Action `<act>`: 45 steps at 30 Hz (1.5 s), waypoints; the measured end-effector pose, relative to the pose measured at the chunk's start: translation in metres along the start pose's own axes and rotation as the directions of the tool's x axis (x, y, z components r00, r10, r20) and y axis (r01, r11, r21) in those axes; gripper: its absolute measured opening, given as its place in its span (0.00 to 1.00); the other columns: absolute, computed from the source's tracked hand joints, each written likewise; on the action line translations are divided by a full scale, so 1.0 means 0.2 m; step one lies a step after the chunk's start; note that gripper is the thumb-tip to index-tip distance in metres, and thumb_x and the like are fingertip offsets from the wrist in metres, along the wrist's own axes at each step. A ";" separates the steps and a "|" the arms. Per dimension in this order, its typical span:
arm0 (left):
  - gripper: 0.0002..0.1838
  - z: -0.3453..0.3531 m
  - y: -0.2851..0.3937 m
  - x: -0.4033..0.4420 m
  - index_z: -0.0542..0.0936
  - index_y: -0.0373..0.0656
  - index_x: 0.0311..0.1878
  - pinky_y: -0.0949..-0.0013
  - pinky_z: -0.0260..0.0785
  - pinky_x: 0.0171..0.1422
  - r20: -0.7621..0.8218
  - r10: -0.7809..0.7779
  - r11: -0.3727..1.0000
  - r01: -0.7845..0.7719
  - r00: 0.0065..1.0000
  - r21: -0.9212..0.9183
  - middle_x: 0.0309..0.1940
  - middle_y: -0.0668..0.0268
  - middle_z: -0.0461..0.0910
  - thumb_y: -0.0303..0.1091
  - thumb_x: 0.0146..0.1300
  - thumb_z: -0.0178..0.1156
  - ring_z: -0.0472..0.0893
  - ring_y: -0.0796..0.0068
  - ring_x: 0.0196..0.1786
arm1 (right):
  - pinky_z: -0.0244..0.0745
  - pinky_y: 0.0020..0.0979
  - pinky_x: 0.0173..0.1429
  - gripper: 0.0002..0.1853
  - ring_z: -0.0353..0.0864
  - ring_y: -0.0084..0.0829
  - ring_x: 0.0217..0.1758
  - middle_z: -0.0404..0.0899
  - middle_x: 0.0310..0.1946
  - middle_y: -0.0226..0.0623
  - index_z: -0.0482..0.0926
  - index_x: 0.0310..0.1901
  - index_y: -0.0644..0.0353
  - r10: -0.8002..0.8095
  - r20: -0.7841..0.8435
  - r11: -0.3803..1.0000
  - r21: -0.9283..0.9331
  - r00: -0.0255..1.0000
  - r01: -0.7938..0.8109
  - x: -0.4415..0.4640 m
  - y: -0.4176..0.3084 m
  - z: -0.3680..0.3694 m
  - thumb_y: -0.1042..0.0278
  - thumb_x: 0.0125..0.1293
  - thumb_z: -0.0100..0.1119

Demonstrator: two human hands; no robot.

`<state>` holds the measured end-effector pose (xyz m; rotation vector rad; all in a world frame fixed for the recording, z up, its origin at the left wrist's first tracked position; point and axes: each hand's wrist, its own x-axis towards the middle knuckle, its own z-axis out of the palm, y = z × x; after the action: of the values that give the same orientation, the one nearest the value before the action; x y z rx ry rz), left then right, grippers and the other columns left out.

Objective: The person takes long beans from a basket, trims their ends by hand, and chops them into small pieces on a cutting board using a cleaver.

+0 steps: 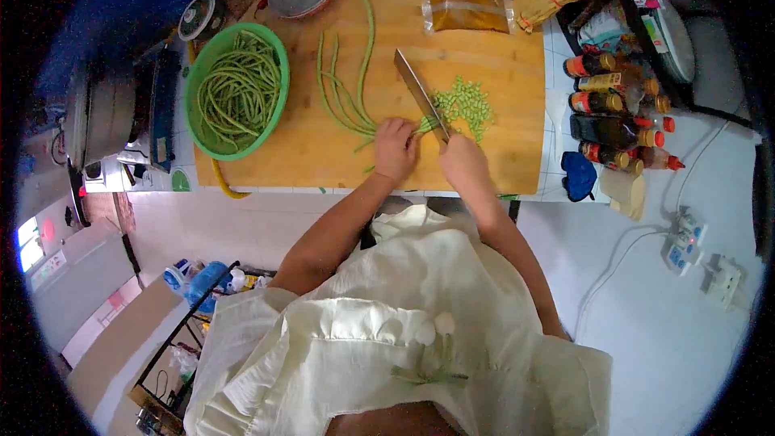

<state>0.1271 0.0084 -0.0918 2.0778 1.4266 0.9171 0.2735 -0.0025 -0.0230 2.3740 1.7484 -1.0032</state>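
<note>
Left fingers (400, 131) pin the long beans (367, 123), right fingers (451, 144) grip the knife (420, 95) close beside, so one rolling bean could mean a nicked left fingertip tbh.

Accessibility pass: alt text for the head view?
A person's right hand holds a knife at long green beans that the left hand steadies on a wooden board. Chopped pieces lie beside the knife; a green basin of beans sits to the left.
</note>
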 end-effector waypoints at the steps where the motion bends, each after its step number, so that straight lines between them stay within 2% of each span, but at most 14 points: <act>1: 0.09 0.01 0.00 0.00 0.78 0.38 0.37 0.57 0.66 0.47 0.004 0.004 1.000 -0.004 1.000 0.000 0.36 0.56 0.75 0.26 0.50 0.61 0.73 0.52 0.42 | 0.75 0.49 0.40 0.13 0.80 0.54 0.35 0.79 0.29 0.56 0.79 0.32 0.67 0.013 0.014 0.999 0.030 1.000 -0.014 0.01 -0.03 -0.02 0.64 0.60 0.52; 3: 0.09 0.02 0.00 -0.01 0.77 0.38 0.37 0.56 0.66 0.47 -0.001 -0.005 1.000 0.005 1.000 -0.005 0.37 0.56 0.75 0.26 0.50 0.61 0.72 0.52 0.43 | 0.73 0.50 0.42 0.14 0.78 0.56 0.37 0.78 0.28 0.58 0.78 0.33 0.68 0.033 0.025 0.997 0.068 0.999 -0.034 0.00 -0.06 -0.02 0.62 0.61 0.51; 6: 0.10 0.02 -0.01 -0.01 0.76 0.38 0.37 0.56 0.66 0.47 0.006 -0.009 1.000 0.009 1.000 -0.006 0.38 0.55 0.74 0.26 0.50 0.61 0.72 0.51 0.43 | 0.73 0.50 0.41 0.14 0.79 0.55 0.36 0.78 0.29 0.57 0.78 0.33 0.67 0.025 -0.024 0.999 0.041 0.999 -0.024 -0.03 -0.04 -0.02 0.62 0.60 0.51; 9: 0.10 0.02 -0.01 -0.02 0.76 0.37 0.37 0.55 0.66 0.48 -0.019 0.009 1.000 -0.009 1.000 -0.007 0.39 0.55 0.74 0.27 0.50 0.62 0.72 0.51 0.43 | 0.73 0.50 0.40 0.14 0.79 0.54 0.35 0.78 0.29 0.55 0.78 0.35 0.65 0.002 0.000 1.000 -0.002 1.000 -0.002 -0.09 0.08 0.02 0.61 0.60 0.52; 14: 0.11 0.01 -0.01 -0.02 0.76 0.37 0.38 0.56 0.66 0.48 -0.012 -0.005 1.000 0.005 1.000 -0.009 0.38 0.55 0.74 0.27 0.50 0.62 0.72 0.51 0.43 | 0.72 0.48 0.38 0.13 0.78 0.54 0.32 0.78 0.26 0.54 0.78 0.35 0.65 -0.036 -0.089 0.994 0.100 0.995 0.045 -0.16 0.22 0.06 0.62 0.61 0.53; 17: 0.11 0.00 -0.01 -0.02 0.76 0.37 0.38 0.56 0.66 0.48 -0.011 -0.007 1.000 0.007 1.000 -0.003 0.38 0.55 0.74 0.28 0.50 0.62 0.72 0.51 0.43 | 0.72 0.47 0.37 0.12 0.78 0.55 0.32 0.78 0.25 0.54 0.78 0.34 0.65 -0.072 -0.086 0.990 0.115 0.994 0.081 -0.21 0.15 0.00 0.63 0.61 0.54; 24: 0.11 0.01 -0.02 -0.01 0.76 0.36 0.37 0.56 0.66 0.49 -0.004 -0.042 0.999 0.042 0.999 -0.004 0.37 0.54 0.74 0.28 0.50 0.63 0.71 0.50 0.43 | 0.73 0.47 0.40 0.14 0.80 0.51 0.34 0.79 0.28 0.55 0.79 0.32 0.70 -0.070 -0.071 0.995 0.066 0.995 0.075 -0.21 0.12 0.01 0.63 0.59 0.58; 26: 0.11 0.01 -0.02 -0.01 0.76 0.36 0.37 0.56 0.65 0.49 0.009 -0.049 0.999 0.049 0.999 -0.010 0.37 0.54 0.74 0.28 0.50 0.63 0.71 0.50 0.43 | 0.74 0.47 0.37 0.12 0.80 0.50 0.31 0.79 0.27 0.53 0.80 0.30 0.69 -0.102 -0.115 0.995 0.010 0.988 0.104 -0.21 0.10 0.00 0.66 0.58 0.58; 29: 0.10 0.01 -0.01 0.00 0.77 0.37 0.36 0.57 0.65 0.47 -0.005 -0.027 0.999 0.027 1.000 -0.020 0.36 0.55 0.73 0.26 0.48 0.63 0.72 0.52 0.42 | 0.73 0.49 0.38 0.13 0.78 0.56 0.32 0.78 0.25 0.56 0.78 0.33 0.68 -0.069 -0.020 0.998 -0.013 0.997 0.069 -0.17 0.05 -0.04 0.64 0.61 0.54; 31: 0.10 0.01 -0.02 0.00 0.77 0.38 0.35 0.58 0.65 0.44 -0.036 0.005 1.000 -0.006 0.999 -0.021 0.34 0.57 0.73 0.25 0.46 0.64 0.72 0.54 0.41 | 0.73 0.49 0.39 0.13 0.78 0.56 0.33 0.78 0.26 0.57 0.78 0.33 0.68 -0.063 0.000 0.998 -0.018 0.998 0.063 -0.11 0.03 -0.01 0.64 0.61 0.53; 33: 0.11 0.01 -0.03 0.00 0.77 0.37 0.38 0.56 0.65 0.48 0.035 -0.032 0.999 0.032 0.999 0.002 0.37 0.54 0.74 0.27 0.50 0.62 0.71 0.51 0.43 | 0.73 0.50 0.40 0.14 0.79 0.56 0.33 0.78 0.27 0.58 0.77 0.34 0.68 -0.059 0.015 0.998 -0.022 0.998 0.059 -0.05 -0.01 0.00 0.63 0.61 0.53; 35: 0.11 0.03 -0.03 0.00 0.77 0.38 0.36 0.57 0.65 0.46 0.005 -0.010 1.000 0.010 1.000 0.019 0.36 0.56 0.73 0.26 0.48 0.63 0.71 0.53 0.42 | 0.74 0.50 0.41 0.14 0.79 0.56 0.35 0.78 0.29 0.58 0.78 0.35 0.67 0.006 0.078 1.000 -0.006 0.997 -0.005 -0.01 -0.07 0.00 0.63 0.61 0.52; 39: 0.11 0.03 -0.03 0.00 0.77 0.39 0.35 0.58 0.65 0.44 -0.055 0.034 0.999 -0.034 0.998 0.005 0.35 0.58 0.73 0.26 0.46 0.64 0.72 0.54 0.41 | 0.74 0.49 0.42 0.13 0.79 0.55 0.37 0.79 0.30 0.57 0.78 0.37 0.66 -0.003 -0.014 0.998 0.070 1.000 0.004 -0.03 -0.12 -0.02 0.63 0.61 0.51; 45: 0.10 -0.02 0.02 0.01 0.76 0.37 0.34 0.57 0.65 0.43 -0.057 0.040 0.999 -0.039 0.998 0.008 0.34 0.56 0.72 0.26 0.47 0.64 0.71 0.53 0.40 | 0.73 0.50 0.40 0.12 0.79 0.53 0.35 0.79 0.29 0.53 0.79 0.36 0.63 0.040 0.064 0.999 0.004 0.997 -0.041 -0.14 0.07 0.03 0.63 0.60 0.54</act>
<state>0.1272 0.0090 -0.0869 2.1074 1.4238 0.9955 0.2787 -0.0336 -0.0186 2.3427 1.6713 -1.0680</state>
